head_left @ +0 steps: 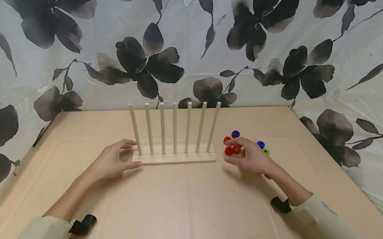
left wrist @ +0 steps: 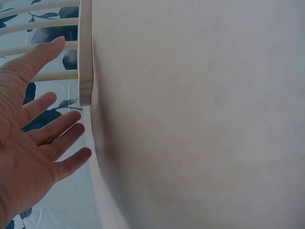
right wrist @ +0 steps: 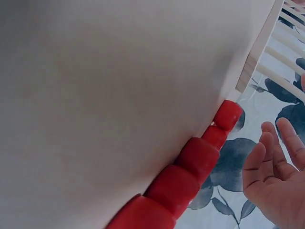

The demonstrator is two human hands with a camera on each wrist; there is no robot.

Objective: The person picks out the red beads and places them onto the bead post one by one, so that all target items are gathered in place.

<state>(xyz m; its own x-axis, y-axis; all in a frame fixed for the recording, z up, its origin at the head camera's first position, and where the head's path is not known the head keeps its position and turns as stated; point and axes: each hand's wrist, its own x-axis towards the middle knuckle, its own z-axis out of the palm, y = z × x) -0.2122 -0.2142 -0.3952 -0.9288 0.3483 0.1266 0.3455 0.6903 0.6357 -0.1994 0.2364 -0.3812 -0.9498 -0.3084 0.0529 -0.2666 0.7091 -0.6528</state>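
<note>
A pale wooden stand with a row of upright pegs has its flat base (head_left: pixel 175 160) on the table. At its left end is my left hand (head_left: pixel 110 161), thumb and fingers spread around the corner; whether they touch the wood I cannot tell. The left wrist view shows the same hand (left wrist: pixel 28 143) with nothing in it. To the right of the stand my right hand (head_left: pixel 252 157) hovers over a group of beads, its fingers loosely extended. Among them are a red bead (head_left: pixel 229 150), a blue bead (head_left: pixel 235 134) and a green bead (head_left: pixel 266 151); the hand partly hides others.
A tan covering lies over the tabletop (head_left: pixel 185 212). Behind and beside the table hangs a white cloth with dark flowers (head_left: pixel 198 27). Several red beads (right wrist: pixel 174 188) line up in the right wrist view. Black bands (head_left: pixel 83 225) sit at both wrists.
</note>
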